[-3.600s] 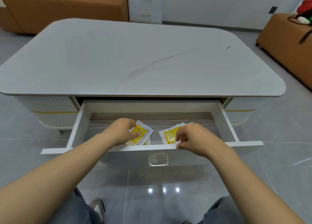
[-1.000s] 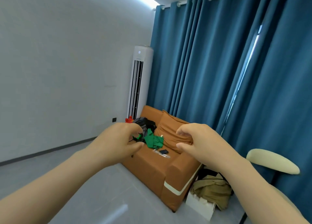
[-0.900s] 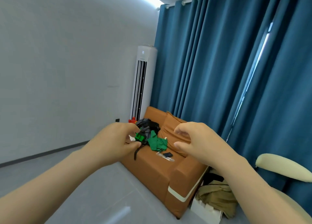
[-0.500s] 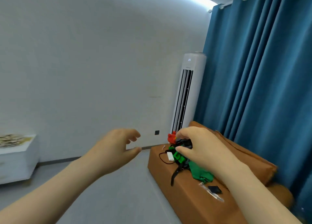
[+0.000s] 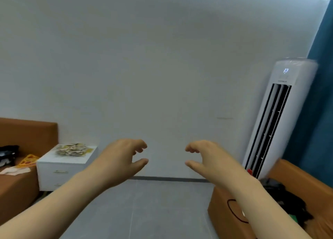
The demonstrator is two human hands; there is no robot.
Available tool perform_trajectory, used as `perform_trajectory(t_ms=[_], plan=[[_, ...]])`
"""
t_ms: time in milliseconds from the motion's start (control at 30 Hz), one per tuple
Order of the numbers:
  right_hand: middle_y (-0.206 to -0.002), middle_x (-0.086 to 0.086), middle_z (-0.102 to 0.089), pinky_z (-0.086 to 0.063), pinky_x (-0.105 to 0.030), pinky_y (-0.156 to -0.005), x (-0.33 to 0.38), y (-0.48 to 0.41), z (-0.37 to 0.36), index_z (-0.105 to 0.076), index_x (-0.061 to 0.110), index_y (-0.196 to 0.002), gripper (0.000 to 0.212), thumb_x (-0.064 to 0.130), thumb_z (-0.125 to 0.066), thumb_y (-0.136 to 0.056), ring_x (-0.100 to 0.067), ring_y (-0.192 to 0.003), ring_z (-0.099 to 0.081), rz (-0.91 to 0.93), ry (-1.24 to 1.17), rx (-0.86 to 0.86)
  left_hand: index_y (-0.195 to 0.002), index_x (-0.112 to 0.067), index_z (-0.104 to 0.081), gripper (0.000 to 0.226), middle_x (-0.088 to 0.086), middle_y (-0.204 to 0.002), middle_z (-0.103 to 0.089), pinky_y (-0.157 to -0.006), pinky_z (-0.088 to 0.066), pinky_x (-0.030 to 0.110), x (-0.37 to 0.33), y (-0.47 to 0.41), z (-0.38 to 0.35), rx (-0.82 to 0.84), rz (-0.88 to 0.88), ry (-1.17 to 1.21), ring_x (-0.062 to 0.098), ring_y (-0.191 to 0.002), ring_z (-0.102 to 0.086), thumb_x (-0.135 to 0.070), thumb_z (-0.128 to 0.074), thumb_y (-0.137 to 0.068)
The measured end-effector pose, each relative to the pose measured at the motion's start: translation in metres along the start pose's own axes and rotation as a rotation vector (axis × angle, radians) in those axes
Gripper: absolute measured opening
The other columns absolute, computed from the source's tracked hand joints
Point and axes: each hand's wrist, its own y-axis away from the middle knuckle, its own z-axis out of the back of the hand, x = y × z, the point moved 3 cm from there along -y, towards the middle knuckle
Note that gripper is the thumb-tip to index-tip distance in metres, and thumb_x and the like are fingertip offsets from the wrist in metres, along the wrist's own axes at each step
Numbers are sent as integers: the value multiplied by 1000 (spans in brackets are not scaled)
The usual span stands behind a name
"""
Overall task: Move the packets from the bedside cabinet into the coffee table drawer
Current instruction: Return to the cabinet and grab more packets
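Head swung left since half second ago, cabinet (image 5: 61, 168) further into frame, low left. Packets (image 5: 72, 149) heaped on its top, plenty left. Left hand (image 5: 122, 159) and right hand (image 5: 207, 159) raised out front, apart, fingers loosely curled, both empty. Last pair went in drawer seconds back; drawer out of view now. Looks like return trip for next grab, cabinet not near yet.

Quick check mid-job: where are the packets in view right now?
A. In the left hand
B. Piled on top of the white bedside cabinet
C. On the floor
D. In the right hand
B: the pile of packets lies on top of the white bedside cabinet, while the left hand and right hand hold nothing.
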Motion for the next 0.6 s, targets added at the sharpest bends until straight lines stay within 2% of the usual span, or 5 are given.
perform_trajectory(t_ms=[233,400,600], plan=[[-128,10,-56,-42,-27,-100,21,-153,-62,-53,26,-127,38,39,-56,-91,-9,-119,-50,116,-15,60,-123,-33,-54,40,-16,-115,-62,-90,-48,25,115,-83,-20,3,105,-43,1,-102,-57,-46,-58,-86],[-125,12,-58,-42,-26,-98,39,-257,-110,-54,28,-124,36,40,-57,-90,-7,-117,-51,201,-60,70,-126,-32,-52,41,-16,-119,-60,-94,-46,25,195,-130,-31,-2,196,-92,3,-109,-54,-45,-57,-88],[-125,11,-58,-41,-24,-97,68,-386,-171,-55,28,-124,35,39,-57,-91,-8,-116,-50,332,-110,101,-127,-30,-54,41,-14,-120,-61,-90,-45,20,299,-191,-37,-16,333,-161,3,-108,-56,-43,-57,-88]])
